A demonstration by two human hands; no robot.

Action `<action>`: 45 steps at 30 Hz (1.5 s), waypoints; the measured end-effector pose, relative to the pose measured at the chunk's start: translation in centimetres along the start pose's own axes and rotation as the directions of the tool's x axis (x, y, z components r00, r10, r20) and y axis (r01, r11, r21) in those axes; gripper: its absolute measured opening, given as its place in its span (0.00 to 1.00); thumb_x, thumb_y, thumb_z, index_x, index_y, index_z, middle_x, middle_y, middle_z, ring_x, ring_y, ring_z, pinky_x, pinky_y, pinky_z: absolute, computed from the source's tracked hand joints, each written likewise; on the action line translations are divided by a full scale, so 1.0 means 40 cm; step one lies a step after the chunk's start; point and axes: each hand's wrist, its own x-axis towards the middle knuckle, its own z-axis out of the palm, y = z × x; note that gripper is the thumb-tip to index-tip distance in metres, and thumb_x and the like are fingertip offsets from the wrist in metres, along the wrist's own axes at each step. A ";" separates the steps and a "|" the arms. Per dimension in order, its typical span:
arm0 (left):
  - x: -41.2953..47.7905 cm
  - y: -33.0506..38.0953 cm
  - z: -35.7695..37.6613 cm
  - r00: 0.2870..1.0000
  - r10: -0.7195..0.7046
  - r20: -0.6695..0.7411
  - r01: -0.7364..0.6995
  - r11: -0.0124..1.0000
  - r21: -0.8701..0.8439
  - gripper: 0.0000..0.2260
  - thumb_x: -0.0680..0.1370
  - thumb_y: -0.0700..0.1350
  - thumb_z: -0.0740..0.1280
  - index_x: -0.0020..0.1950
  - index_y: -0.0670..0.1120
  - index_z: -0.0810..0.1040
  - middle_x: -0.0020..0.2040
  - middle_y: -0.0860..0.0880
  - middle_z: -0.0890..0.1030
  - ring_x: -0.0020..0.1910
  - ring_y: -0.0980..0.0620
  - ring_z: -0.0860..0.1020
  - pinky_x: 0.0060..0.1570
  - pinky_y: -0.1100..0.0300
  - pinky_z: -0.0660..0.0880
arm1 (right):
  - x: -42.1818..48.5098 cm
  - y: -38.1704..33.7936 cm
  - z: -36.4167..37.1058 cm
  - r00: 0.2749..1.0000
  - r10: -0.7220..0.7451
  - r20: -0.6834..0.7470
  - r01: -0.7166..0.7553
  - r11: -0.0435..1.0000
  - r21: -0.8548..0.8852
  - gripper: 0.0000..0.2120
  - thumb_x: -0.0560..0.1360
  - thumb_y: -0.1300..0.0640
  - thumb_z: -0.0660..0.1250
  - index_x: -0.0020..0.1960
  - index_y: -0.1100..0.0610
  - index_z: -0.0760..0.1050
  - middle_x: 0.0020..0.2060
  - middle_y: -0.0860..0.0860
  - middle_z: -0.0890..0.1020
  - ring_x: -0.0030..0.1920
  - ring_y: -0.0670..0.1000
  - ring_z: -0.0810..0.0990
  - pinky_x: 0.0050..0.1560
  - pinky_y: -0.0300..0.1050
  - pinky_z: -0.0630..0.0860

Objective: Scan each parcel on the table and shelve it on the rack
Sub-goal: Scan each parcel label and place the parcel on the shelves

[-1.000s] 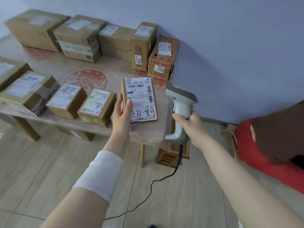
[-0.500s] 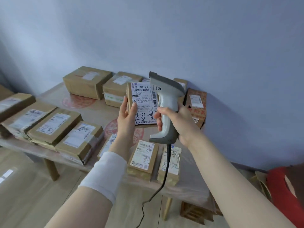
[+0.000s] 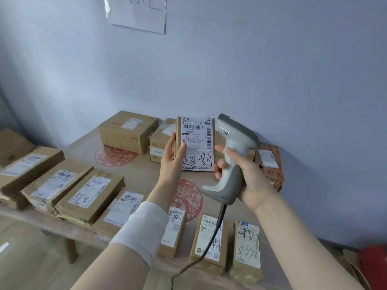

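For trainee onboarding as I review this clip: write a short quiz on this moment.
1. True or false: the scanner lies on the table.
2. Which hand holds the labelled parcel upright? A: left hand. B: right hand. C: neither.
3. Fill in: the scanner's ___ hangs down across a front parcel on the table.
Key: 1 false, the right hand holds it; 2 A; 3 cable.

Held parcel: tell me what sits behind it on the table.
Behind the held parcel, a brown carton shows at its left edge. The carton's right part and anything beyond it are covered by the parcel and the scanner.
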 end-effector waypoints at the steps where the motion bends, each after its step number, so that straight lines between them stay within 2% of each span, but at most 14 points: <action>1: 0.009 0.021 0.002 1.000 0.028 0.004 -0.028 1.000 0.010 0.22 0.78 0.54 0.63 0.71 0.62 0.63 0.69 0.49 0.73 0.67 0.52 0.71 0.62 0.57 0.69 | 0.003 -0.010 0.006 0.999 -0.044 0.001 0.044 0.997 -0.057 0.22 0.65 0.50 0.70 0.57 0.58 0.76 0.26 0.50 0.76 0.32 0.50 0.80 0.35 0.42 0.77; 4: 0.037 0.078 0.013 0.994 0.103 0.025 -0.104 0.994 0.019 0.22 0.79 0.52 0.61 0.73 0.59 0.62 0.68 0.49 0.73 0.64 0.55 0.73 0.55 0.65 0.71 | 0.007 -0.032 0.038 0.990 -0.138 0.035 0.142 0.974 -0.179 0.17 0.66 0.48 0.70 0.47 0.59 0.77 0.25 0.50 0.76 0.27 0.50 0.76 0.34 0.45 0.76; 6: 0.049 0.111 0.022 0.988 0.149 0.039 -0.150 0.988 0.026 0.22 0.80 0.50 0.61 0.73 0.56 0.62 0.68 0.49 0.73 0.62 0.56 0.73 0.50 0.72 0.73 | 0.010 -0.045 0.066 0.982 -0.183 0.039 0.187 0.959 -0.212 0.12 0.69 0.50 0.70 0.41 0.58 0.75 0.25 0.50 0.75 0.24 0.49 0.72 0.29 0.43 0.73; 8: 0.059 0.137 0.026 0.982 0.183 0.040 -0.184 0.982 0.041 0.22 0.80 0.49 0.61 0.74 0.56 0.61 0.68 0.49 0.72 0.64 0.56 0.72 0.48 0.73 0.73 | 0.015 -0.060 0.093 0.976 -0.215 0.019 0.213 0.942 -0.261 0.10 0.74 0.52 0.68 0.39 0.58 0.74 0.25 0.51 0.74 0.23 0.49 0.70 0.26 0.41 0.71; 12: 0.073 0.177 0.026 0.975 0.217 0.045 -0.219 0.974 0.057 0.22 0.80 0.49 0.61 0.74 0.56 0.61 0.70 0.50 0.71 0.67 0.55 0.70 0.58 0.66 0.69 | 0.023 -0.095 0.137 0.968 -0.251 0.003 0.235 0.903 -0.359 0.16 0.76 0.47 0.65 0.39 0.59 0.74 0.24 0.51 0.74 0.23 0.50 0.71 0.28 0.43 0.71; 14: 0.075 0.185 0.021 0.975 0.220 0.038 -0.222 0.973 0.066 0.22 0.80 0.49 0.61 0.74 0.56 0.61 0.70 0.50 0.71 0.67 0.55 0.70 0.59 0.65 0.69 | 0.026 -0.105 0.150 0.965 -0.263 0.005 0.245 0.890 -0.385 0.17 0.75 0.45 0.65 0.40 0.59 0.74 0.24 0.51 0.74 0.23 0.50 0.71 0.28 0.44 0.71; 18: 0.079 0.191 0.011 0.976 0.215 0.019 -0.216 0.973 0.082 0.22 0.80 0.50 0.61 0.73 0.57 0.62 0.68 0.50 0.72 0.62 0.57 0.72 0.45 0.78 0.71 | 0.028 -0.115 0.165 0.966 -0.260 -0.011 0.235 0.890 -0.390 0.17 0.75 0.45 0.65 0.41 0.59 0.74 0.24 0.50 0.75 0.22 0.49 0.72 0.26 0.42 0.71; 19: 0.080 0.192 0.009 0.978 0.209 0.016 -0.210 0.974 0.083 0.22 0.80 0.50 0.61 0.73 0.57 0.62 0.68 0.50 0.72 0.61 0.58 0.72 0.43 0.79 0.71 | 0.027 -0.117 0.167 0.967 -0.255 -0.017 0.228 0.893 -0.387 0.17 0.75 0.45 0.65 0.42 0.59 0.74 0.24 0.50 0.75 0.22 0.49 0.72 0.26 0.42 0.71; 22: 0.080 0.195 0.003 0.981 0.195 0.017 -0.196 0.976 0.091 0.22 0.80 0.51 0.61 0.73 0.57 0.61 0.68 0.50 0.72 0.61 0.58 0.72 0.42 0.77 0.72 | 0.026 -0.123 0.172 0.967 -0.251 -0.031 0.219 0.893 -0.394 0.16 0.75 0.46 0.65 0.43 0.60 0.74 0.24 0.50 0.75 0.22 0.49 0.72 0.26 0.41 0.71; 25: 0.082 0.197 -0.002 0.981 0.194 0.016 -0.195 0.977 0.087 0.22 0.80 0.51 0.61 0.74 0.57 0.61 0.68 0.51 0.72 0.60 0.58 0.72 0.41 0.78 0.73 | 0.024 -0.127 0.176 0.965 -0.260 -0.044 0.221 0.886 -0.407 0.16 0.75 0.46 0.65 0.40 0.59 0.72 0.24 0.50 0.75 0.22 0.49 0.72 0.26 0.41 0.71; 30: 0.079 0.198 -0.008 0.982 0.186 0.017 -0.187 0.979 0.082 0.22 0.80 0.51 0.61 0.73 0.58 0.61 0.63 0.54 0.72 0.58 0.60 0.72 0.39 0.81 0.71 | 0.023 -0.131 0.184 0.962 -0.264 -0.072 0.212 0.883 -0.419 0.15 0.76 0.47 0.65 0.40 0.59 0.72 0.22 0.49 0.75 0.22 0.49 0.72 0.26 0.41 0.71; 36: 0.085 0.203 -0.014 0.983 0.185 0.015 -0.185 0.979 0.088 0.22 0.79 0.53 0.61 0.73 0.60 0.61 0.62 0.57 0.72 0.60 0.59 0.71 0.41 0.76 0.71 | 0.023 -0.131 0.187 0.973 -0.224 -0.061 0.179 0.892 -0.415 0.15 0.76 0.48 0.65 0.42 0.60 0.72 0.22 0.49 0.74 0.21 0.48 0.72 0.25 0.41 0.71; 42: 0.087 0.195 -0.017 0.984 0.178 0.013 -0.179 0.981 0.081 0.22 0.80 0.51 0.61 0.73 0.58 0.61 0.61 0.57 0.72 0.59 0.59 0.71 0.39 0.80 0.71 | 0.024 -0.133 0.187 0.970 -0.232 -0.076 0.178 0.886 -0.428 0.15 0.76 0.48 0.65 0.40 0.59 0.72 0.22 0.49 0.74 0.21 0.48 0.72 0.25 0.41 0.71; 45: 0.090 0.193 -0.019 0.984 0.177 0.012 -0.177 0.981 0.076 0.22 0.80 0.51 0.61 0.73 0.58 0.61 0.61 0.57 0.73 0.58 0.60 0.72 0.40 0.79 0.71 | 0.026 -0.132 0.184 0.970 -0.230 -0.080 0.174 0.886 -0.431 0.15 0.76 0.48 0.65 0.39 0.59 0.71 0.23 0.49 0.74 0.21 0.49 0.71 0.25 0.41 0.71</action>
